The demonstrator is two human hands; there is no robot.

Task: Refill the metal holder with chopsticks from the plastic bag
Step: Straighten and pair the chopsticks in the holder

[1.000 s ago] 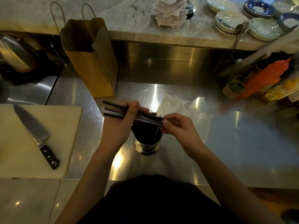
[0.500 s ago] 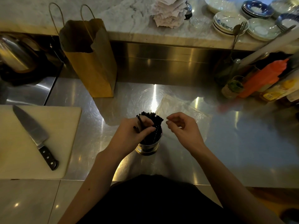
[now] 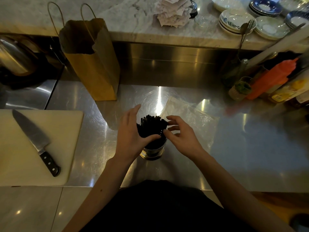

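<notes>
A round metal holder [image 3: 153, 151] stands on the steel counter, packed with several black chopsticks [image 3: 152, 125] standing upright. My left hand [image 3: 129, 137] lies against the left side of the bundle, fingers straight and thumb across its front. My right hand [image 3: 182, 138] hovers at the right side with relaxed, spread fingers, the fingertips at the chopstick tops. Neither hand holds a loose chopstick. A clear plastic bag [image 3: 189, 114] lies flat on the counter just behind and right of the holder.
A brown paper bag [image 3: 93, 64] stands at the back left. On the left, a white cutting board [image 3: 20, 158] carries a large knife [image 3: 36, 139]. Sauce bottles [image 3: 270, 79] crowd the right back corner. Stacked plates [image 3: 237, 20] sit on the marble ledge above.
My left hand held a few chopsticks level over the holder, then dropped them in. Both hands now sit around the standing bundle, and the left has flattened against it.
</notes>
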